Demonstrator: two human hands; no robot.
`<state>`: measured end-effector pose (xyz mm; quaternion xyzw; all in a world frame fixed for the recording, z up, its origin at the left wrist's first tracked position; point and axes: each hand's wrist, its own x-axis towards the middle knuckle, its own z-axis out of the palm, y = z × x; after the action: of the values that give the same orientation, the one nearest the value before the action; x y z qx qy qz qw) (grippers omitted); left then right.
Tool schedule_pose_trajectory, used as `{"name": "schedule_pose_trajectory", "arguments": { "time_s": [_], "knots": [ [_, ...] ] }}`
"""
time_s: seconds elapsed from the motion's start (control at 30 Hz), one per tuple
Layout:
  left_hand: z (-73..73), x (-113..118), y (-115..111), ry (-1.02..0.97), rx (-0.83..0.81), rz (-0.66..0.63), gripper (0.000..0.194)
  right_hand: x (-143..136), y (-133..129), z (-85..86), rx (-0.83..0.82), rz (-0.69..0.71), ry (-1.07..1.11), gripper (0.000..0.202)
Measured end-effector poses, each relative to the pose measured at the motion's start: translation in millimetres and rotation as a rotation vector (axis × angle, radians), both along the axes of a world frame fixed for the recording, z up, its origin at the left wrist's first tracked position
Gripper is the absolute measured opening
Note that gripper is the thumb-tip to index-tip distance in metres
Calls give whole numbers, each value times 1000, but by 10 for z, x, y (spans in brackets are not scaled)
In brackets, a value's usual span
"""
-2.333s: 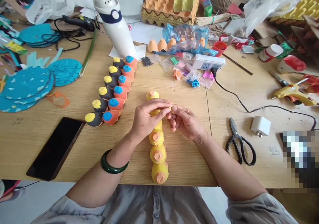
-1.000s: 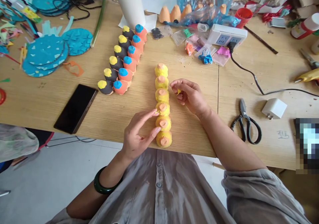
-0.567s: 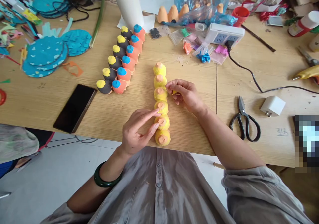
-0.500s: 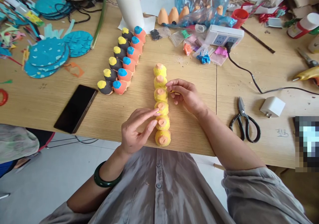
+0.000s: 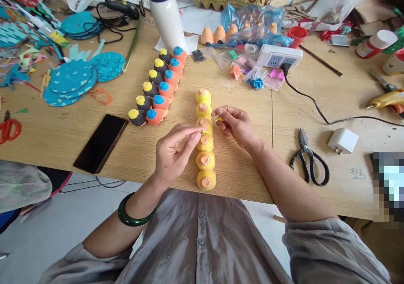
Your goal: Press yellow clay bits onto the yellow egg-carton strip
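A row of several yellow egg-carton cups [image 5: 205, 160] with bare orange tips runs away from the table's front edge. My left hand [image 5: 176, 149] is beside the row on its left, index finger and thumb close together over the middle cups, with a tiny yellow bit at the index fingertip. To the right of the upper cups, my right hand [image 5: 235, 124] pinches a small piece of yellow clay [image 5: 219, 118]. Further left stands a double row of cups, black ones with yellow tops [image 5: 150, 89] and orange ones with blue tops [image 5: 166, 89].
A phone [image 5: 100, 143] lies left. Black scissors [image 5: 309, 157] and a white adapter [image 5: 343, 141] are at right. Behind are a white bottle [image 5: 167, 17], clay packets [image 5: 255, 82], a power strip [image 5: 279, 58] with its cable, and unpainted cups [image 5: 207, 35].
My left hand has moved slightly up along the row, from the fourth cup towards the third. The whole view has shifted, showing more of the table's far side.
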<state>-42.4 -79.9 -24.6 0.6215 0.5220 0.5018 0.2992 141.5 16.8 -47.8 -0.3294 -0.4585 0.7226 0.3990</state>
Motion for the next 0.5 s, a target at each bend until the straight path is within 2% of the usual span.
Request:
{"name": "schedule_pose_trajectory", "arguments": {
  "time_s": [0.17,0.33,0.5],
  "knots": [
    [-28,-25,-14,71,20,-61,17,-11,8,-10,-29,-2,6,28],
    [25,30,-18,9,-43,-73,7,-26,29,-34,-43,15,13,21],
    [-3,56,-15,-58,-70,-36,8,-45,21,-40,-25,33,-3,30]
  ]
}}
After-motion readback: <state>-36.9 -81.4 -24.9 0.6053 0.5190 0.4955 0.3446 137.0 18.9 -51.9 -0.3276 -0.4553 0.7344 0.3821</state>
